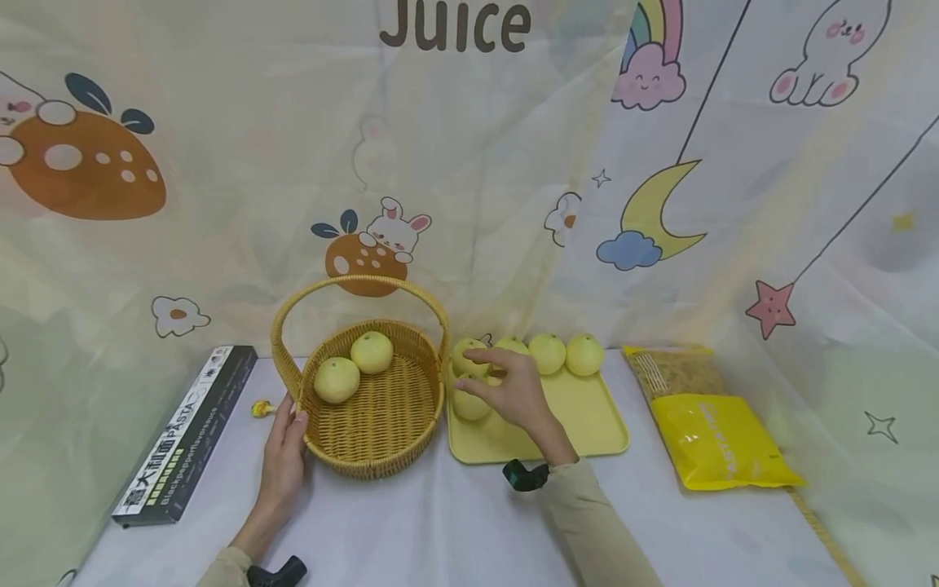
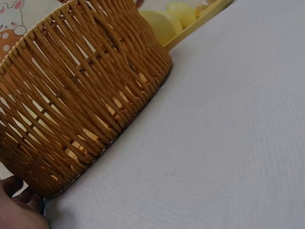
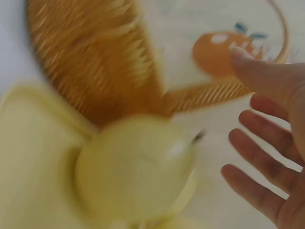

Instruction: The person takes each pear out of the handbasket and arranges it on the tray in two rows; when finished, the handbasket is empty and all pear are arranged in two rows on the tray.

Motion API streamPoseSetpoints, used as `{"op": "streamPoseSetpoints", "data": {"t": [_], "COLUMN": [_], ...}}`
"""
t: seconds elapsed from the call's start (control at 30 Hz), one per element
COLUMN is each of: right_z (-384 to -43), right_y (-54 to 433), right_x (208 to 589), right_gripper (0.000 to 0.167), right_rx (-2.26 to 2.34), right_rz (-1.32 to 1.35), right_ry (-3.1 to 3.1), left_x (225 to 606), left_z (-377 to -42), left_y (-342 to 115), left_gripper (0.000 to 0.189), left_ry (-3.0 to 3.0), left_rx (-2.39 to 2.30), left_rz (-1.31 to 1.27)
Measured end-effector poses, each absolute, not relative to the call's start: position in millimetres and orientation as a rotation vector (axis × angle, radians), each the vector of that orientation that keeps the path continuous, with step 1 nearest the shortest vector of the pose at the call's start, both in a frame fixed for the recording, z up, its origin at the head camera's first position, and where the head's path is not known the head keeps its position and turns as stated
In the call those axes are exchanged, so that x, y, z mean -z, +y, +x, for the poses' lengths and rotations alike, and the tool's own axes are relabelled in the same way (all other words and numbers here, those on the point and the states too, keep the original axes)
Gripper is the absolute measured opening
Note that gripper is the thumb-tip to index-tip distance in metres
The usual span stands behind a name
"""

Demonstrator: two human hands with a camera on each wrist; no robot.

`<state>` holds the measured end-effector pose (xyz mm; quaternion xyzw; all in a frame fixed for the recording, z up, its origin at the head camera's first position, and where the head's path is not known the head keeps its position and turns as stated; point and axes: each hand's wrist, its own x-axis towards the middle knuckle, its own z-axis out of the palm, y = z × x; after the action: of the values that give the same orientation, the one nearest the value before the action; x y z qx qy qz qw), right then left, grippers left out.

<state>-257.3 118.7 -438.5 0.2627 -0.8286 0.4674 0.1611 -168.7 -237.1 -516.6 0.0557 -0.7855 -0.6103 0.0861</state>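
Note:
A wicker basket with a tall arched handle holds two pale yellow pears in its left half. My left hand grips the basket's left side near the foot of the handle; in the left wrist view, fingers show at its lower edge. Several more pears lie on a yellow tray, along its back and left side. Over the tray's left part hovers my right hand, thumb and fingers spread apart and holding nothing. One stemmed pear is close to it in the right wrist view.
Left of the basket lies a long black-and-white pasta box, with a small yellow object between them. A yellow pasta bag lies right of the tray. A printed cloth hangs behind the white table.

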Motion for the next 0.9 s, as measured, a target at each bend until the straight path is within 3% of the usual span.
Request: {"op": "streamPoseSetpoints", "data": {"t": [0.17,0.3,0.9], "right_z": [-241.0,-233.2,-271.4], "right_y": [101.9,83.3,4.3], "right_x": [415.1,405.8,395.5], "right_gripper": [0.03,0.03,0.068], "right_rx": [-1.53,-1.618,-1.359], "right_rz": [0.84,0.951,1.136], "right_ry": [-2.21,-2.259,-2.72], "left_x": [517.3,517.0,518.4], "left_z": [-168.4,-167.9,-169.0], "left_y": [-236.6,-236.3,-238.5], "left_gripper": [0.06,0.061,0.061], "left_ry": [-2.322,-2.328,-2.33], "left_rx": [1.837,1.822,1.836], "left_rz": [0.153,0.155,0.152]}}
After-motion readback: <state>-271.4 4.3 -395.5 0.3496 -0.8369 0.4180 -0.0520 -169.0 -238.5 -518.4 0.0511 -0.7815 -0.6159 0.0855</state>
